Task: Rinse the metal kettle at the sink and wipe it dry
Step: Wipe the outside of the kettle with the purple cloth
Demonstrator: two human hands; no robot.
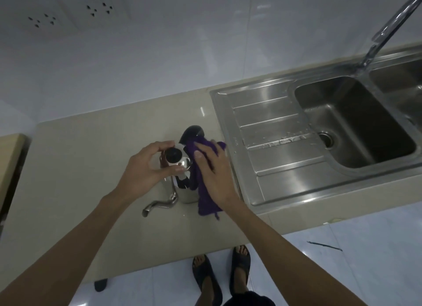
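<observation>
A shiny metal kettle [182,182] stands on the beige counter [75,168], left of the sink. Its thin curved spout [159,204] points toward me and its black handle [193,132] points away. My left hand [146,168] grips the black lid knob [174,156] from above. My right hand [214,168] presses a purple cloth [204,196] flat against the kettle's right side. The cloth hangs down to the counter and hides that side of the kettle.
A steel sink [356,123] with a ribbed drainboard [274,146] carrying water drops lies to the right. Its tall faucet [383,31] arches at the top right. Wall sockets [68,13] sit on the white tiles. My sandalled feet [221,273] show below the counter's edge.
</observation>
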